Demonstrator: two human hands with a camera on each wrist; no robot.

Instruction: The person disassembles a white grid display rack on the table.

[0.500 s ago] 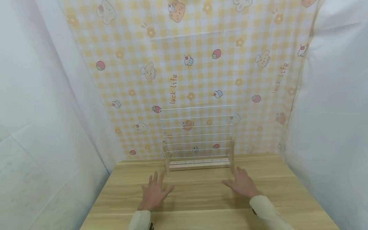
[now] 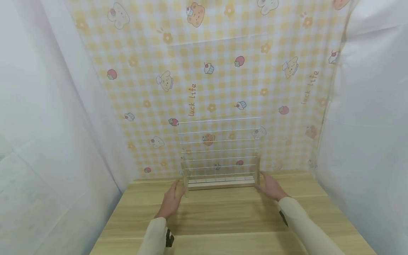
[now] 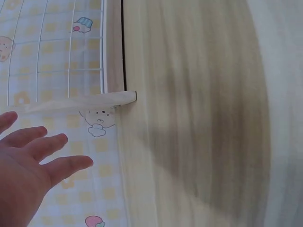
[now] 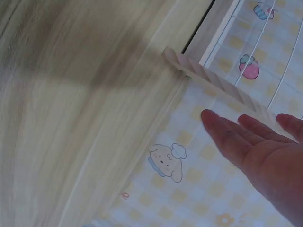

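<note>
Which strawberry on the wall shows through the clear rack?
The small strawberry low on the wall, seen behind the rack near its bottom rungs. The other strawberries sit higher or off to the sides, outside the rack's frame.

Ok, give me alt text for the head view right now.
Two open hands, left hand and right hand, reach to either end of a wooden rack holding clear panels on a wooden table, before a yellow checked cartoon backdrop.

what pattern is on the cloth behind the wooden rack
The cloth has a yellow-and-white check with cartoon puppies, strawberries and cupcakes; the head view shows it best.
</note>
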